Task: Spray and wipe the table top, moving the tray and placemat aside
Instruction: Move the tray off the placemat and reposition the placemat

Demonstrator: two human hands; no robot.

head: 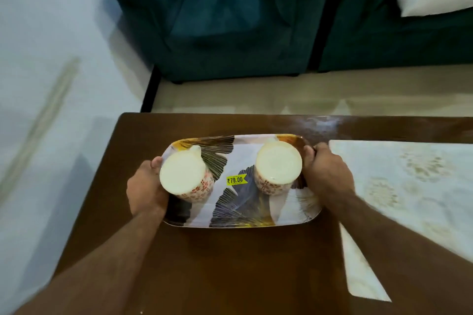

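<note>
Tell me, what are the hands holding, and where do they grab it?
Both hands hold the patterned tray with two cups on it: the left hand grips its left short edge, the right hand its right short edge.

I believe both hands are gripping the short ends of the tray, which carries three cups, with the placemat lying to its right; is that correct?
Not quite: the tray carries two cups, a left cup and a right cup, not three. The rest holds in the head view: the left hand and right hand grip its short ends, and the placemat lies to its right.

Two bare forearms, no sleeves, rings or watch; hands (147, 186) (326, 174) ungloved.
</note>
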